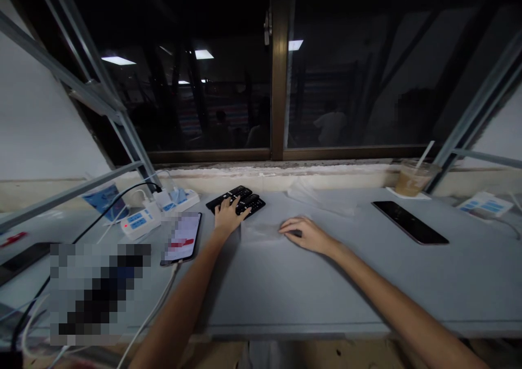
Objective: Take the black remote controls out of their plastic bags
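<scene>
Black remote controls (256,202) with small light buttons lie side by side on the grey table, near the wall below the window. My left hand (228,216) rests on them, palm down and fingers spread, covering part of their faces. To the right of it, a thin clear plastic bag (261,233) lies flat on the tabletop. The fingertips of my right hand (305,235) are curled together at the bag's right edge and appear to pinch it. Behind that hand lies more crumpled clear plastic (316,198).
Left of my arm are a lit phone (185,238) on a white cable, white power strips (141,222), a blue cup (104,200) and a blurred-out dark object (104,287). At right lie a dark phone (410,222) and an iced drink (414,179). Metal posts (134,146) flank the window.
</scene>
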### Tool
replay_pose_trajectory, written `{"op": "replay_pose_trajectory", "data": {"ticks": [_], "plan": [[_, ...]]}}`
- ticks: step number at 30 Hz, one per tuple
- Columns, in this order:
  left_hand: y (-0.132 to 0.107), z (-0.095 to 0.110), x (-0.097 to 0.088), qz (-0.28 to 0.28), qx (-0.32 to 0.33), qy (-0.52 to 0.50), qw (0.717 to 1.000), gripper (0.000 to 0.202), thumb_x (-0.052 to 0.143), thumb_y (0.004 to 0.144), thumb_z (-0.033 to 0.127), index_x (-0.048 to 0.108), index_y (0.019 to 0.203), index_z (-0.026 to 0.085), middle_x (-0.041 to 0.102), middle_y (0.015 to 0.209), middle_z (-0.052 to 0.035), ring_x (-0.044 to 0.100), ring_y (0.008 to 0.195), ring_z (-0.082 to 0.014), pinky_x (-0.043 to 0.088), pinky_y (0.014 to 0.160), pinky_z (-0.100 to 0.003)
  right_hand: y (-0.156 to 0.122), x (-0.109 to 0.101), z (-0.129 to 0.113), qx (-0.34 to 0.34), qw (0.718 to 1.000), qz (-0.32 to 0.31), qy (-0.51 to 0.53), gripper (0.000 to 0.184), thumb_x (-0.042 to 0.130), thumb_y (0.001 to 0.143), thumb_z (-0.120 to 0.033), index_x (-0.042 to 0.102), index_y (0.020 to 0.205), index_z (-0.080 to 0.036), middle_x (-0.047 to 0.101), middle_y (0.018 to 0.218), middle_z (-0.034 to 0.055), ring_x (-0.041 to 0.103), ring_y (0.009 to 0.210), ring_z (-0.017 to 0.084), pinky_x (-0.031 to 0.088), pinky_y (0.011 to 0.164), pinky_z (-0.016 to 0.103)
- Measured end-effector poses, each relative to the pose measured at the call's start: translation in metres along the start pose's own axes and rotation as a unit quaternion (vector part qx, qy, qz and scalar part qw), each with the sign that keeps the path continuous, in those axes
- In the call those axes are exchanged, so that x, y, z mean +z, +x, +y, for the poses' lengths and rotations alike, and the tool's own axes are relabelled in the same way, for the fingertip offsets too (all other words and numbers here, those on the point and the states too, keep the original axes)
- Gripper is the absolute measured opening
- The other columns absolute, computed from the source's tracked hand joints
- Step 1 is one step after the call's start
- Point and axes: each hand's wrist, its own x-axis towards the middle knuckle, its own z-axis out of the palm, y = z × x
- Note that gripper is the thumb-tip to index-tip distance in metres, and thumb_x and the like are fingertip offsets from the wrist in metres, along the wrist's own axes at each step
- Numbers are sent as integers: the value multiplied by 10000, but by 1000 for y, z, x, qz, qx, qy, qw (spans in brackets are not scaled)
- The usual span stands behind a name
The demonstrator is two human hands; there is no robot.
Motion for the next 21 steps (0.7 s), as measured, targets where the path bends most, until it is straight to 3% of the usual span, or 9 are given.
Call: {"op": "replay_pose_trajectory", "data": {"ticks": [4, 7, 14, 18, 21], "plan": [[1, -3, -8, -2, 97, -33, 995, 479, 574, 707, 528, 592, 1105, 261, 543, 1117, -77, 470, 1084, -251, 366, 914, -379, 1, 6, -5, -4, 1000, 1, 14, 287, 500, 802, -175, 637, 1035, -270, 645, 1058, 31, 594, 952, 157, 424, 875, 340], [4, -8, -9, -30, 125, -58, 990, 413, 631, 683, 421, 632, 1050, 232, 554, 1074, -82, 502, 1031, -238, 399, 884, -345, 3, 5, -8, 12, 998, 14, 56, 299, 489, 816, -210, 612, 1083, -268, 613, 1123, 42, 570, 1009, 164, 436, 878, 338], [9, -15, -5, -33, 117, -150, 981, 343, 698, 558, 256, 653, 892, 191, 608, 971, -52, 528, 987, -225, 430, 867, -328, 7, -1, -10, 101, 979, 77, 162, 253, 467, 839, -309, 642, 1005, -231, 659, 1013, 50, 594, 941, 175, 458, 844, 357], [10, -13, -11, -6, 70, -212, 975, 431, 663, 574, 194, 577, 995, 163, 621, 978, -52, 572, 922, -194, 454, 817, -301, 9, 3, -7, 176, 949, 113, 233, 274, 493, 813, -362, 635, 989, -207, 657, 1010, 63, 610, 900, 177, 480, 797, 337], [7, -3, -22, 52, 61, -264, 961, 445, 631, 624, 214, 523, 1054, 166, 620, 990, -48, 584, 898, -184, 454, 800, -296, 11, 3, -5, 218, 917, 167, 290, 403, 550, 767, -393, 548, 1121, -203, 628, 1055, 77, 628, 839, 162, 494, 774, 327]]}}
